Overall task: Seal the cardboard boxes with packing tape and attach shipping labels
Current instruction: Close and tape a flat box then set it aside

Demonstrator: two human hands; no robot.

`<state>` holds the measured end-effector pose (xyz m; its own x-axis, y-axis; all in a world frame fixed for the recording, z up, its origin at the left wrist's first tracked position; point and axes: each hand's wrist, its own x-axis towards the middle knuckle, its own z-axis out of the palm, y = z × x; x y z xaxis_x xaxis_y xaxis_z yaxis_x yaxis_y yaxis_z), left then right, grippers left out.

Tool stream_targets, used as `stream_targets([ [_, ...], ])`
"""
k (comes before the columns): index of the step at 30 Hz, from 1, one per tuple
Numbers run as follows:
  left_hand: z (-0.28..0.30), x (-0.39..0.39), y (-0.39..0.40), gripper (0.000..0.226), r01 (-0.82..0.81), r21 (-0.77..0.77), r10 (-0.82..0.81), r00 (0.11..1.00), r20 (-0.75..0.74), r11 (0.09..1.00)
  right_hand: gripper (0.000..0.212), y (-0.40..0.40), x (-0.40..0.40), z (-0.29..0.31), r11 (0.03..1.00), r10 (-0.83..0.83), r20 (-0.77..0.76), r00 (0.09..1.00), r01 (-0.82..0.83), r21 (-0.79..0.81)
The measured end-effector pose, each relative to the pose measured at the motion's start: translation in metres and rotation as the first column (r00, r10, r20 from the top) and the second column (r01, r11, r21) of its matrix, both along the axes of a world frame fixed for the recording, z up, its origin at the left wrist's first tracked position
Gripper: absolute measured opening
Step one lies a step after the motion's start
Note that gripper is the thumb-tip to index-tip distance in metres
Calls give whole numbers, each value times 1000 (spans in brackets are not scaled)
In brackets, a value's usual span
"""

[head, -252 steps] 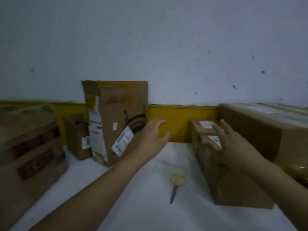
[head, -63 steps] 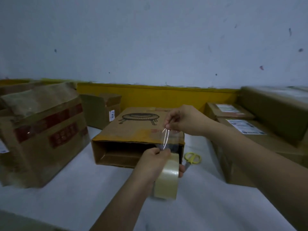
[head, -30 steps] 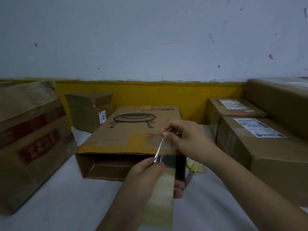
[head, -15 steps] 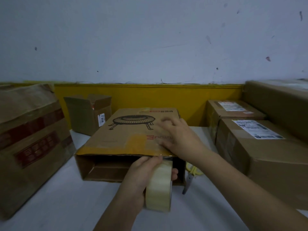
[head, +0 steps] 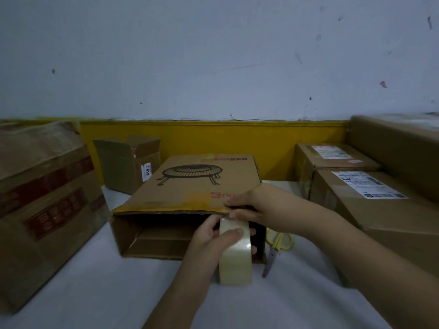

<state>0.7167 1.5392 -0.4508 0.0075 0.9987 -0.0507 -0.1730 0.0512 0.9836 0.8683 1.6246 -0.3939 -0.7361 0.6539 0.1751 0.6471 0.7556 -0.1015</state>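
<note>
The box (head: 190,186) lay on its side straight ahead, its open mouth facing the person; the left hand (head: 209,238) gripped the tape roll (head: 235,255) just below the top edge, the right hand (head: 259,205) apparently pinching tape onto that edge.

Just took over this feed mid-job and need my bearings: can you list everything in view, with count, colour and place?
open box: 1, brown with a black line drawing, centre, lying on its side, open end facing the camera
tape roll: 1, clear, in front of the open box
scissors: 1, yellow handles, right of the open box
labelled boxes: 2, brown with white labels, right
long box: 1, brown, far right
red-printed box: 1, brown, left
small box: 1, brown, flaps open, back left
table: 1, white
left hand: grips the tape roll
right hand: fingers at the open box's front edge
</note>
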Motion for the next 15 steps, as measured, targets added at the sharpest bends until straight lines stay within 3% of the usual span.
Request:
stream_targets([
  [4,13,6,3,29,9,-16,-9,1000,-22,1000,28,1,-8,13,992,-29,144,989,11,122],
  [7,26,7,12,30,5,-43,-6,1000,-20,999,24,10,-10,27,995,11,37,999,-14,101],
  [15,16,4,29,45,-110,-35,97,959,-267,993,22,47,-12,28,998,-37,-139,990,45,53],
])
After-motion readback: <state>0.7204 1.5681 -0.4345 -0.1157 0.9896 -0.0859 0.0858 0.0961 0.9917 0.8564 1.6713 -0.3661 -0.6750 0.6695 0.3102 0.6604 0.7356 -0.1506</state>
